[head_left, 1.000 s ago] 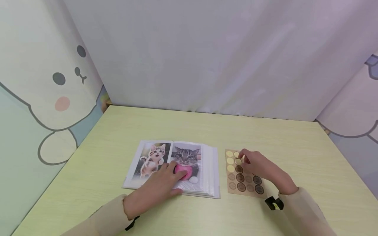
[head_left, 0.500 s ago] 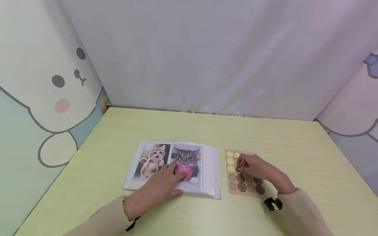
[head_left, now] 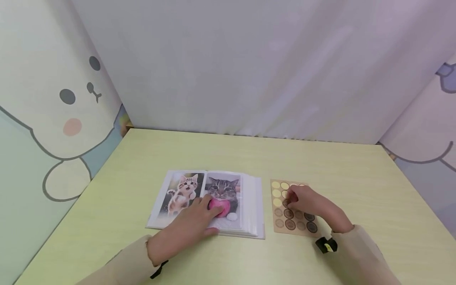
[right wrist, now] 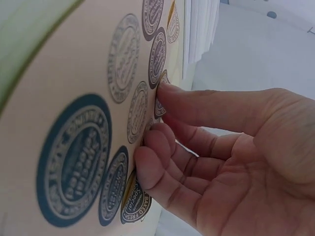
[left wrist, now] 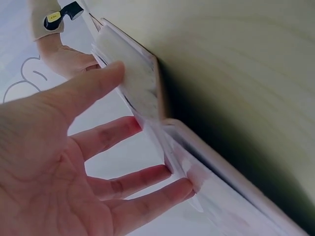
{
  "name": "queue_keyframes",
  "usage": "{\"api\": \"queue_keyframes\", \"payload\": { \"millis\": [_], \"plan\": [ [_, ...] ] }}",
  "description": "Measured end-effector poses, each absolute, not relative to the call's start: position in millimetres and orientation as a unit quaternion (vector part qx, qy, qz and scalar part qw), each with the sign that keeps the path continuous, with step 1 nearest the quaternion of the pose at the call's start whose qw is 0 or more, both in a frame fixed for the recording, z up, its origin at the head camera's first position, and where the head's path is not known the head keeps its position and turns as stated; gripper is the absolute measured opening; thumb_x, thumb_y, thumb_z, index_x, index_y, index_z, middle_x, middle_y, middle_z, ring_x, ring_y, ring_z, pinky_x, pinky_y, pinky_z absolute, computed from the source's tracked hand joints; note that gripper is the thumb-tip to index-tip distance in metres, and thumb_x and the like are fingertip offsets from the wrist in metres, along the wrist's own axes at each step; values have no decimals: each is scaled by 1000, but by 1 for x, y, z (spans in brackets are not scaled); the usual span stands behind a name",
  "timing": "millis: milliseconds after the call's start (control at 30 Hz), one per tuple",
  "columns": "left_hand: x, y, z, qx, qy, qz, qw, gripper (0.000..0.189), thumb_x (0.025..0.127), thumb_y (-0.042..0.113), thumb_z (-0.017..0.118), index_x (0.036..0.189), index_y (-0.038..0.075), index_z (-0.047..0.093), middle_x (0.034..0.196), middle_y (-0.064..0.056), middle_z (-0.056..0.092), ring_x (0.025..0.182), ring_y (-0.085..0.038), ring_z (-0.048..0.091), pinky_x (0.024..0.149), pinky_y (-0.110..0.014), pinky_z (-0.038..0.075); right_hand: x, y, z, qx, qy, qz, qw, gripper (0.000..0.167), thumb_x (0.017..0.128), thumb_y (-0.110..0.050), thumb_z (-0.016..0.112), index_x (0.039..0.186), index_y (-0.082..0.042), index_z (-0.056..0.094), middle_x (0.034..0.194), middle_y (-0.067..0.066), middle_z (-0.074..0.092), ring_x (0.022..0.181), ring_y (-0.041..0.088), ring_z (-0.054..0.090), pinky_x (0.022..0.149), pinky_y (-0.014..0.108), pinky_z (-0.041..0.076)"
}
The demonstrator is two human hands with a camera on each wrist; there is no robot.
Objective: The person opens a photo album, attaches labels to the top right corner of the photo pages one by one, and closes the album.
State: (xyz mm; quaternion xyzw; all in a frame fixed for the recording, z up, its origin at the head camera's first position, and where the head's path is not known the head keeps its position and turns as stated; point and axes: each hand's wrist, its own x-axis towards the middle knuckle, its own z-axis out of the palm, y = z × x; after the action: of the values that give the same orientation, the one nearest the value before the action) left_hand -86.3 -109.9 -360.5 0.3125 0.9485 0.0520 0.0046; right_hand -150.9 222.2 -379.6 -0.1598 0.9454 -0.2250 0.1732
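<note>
**Two stations covered, one grip unconfirmed**

From my remote post I note, first, the pale table, which carries everything examined. On it, left of centre, the photo album lies open and flat, a kitten photo on its left page and a cat photo on its right. I judge its covers stiff and its clear sleeves slick; a flat press near the gutter should suit it.

The sticker sheet lies just right of the album, apart from it. I assess it as light, thin and prone to sliding; its margin is the safe place to hold.

The left hand rests across the album's lower middle, fingers spread over the pages, gripping nothing. The right hand is at the sheet, fingers bent, thumb touching a round sticker. Whether that sticker is truly pinched I cannot tell.

The sticker itself should prove nearly weightless, flexible, tacky beneath and easily creased. I would take it by the rim, between thumb and fingertip, and lift it gradually.
</note>
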Motion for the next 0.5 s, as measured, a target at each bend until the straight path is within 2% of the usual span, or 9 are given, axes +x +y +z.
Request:
{"api": "queue_keyframes", "payload": {
  "millis": [500],
  "plan": [
    [-88, -110, -358, 316, 948, 46, 18, 51, 79, 41, 69, 122, 14, 60, 121, -21, 50, 95, -34, 56, 66, -43, 54, -152, 220, -381, -125, 953, -216, 172, 8, 82, -5, 65, 83, -5, 58, 78, 2, 55, 72, 15, 47, 61, 26, 42]
  ]
}}
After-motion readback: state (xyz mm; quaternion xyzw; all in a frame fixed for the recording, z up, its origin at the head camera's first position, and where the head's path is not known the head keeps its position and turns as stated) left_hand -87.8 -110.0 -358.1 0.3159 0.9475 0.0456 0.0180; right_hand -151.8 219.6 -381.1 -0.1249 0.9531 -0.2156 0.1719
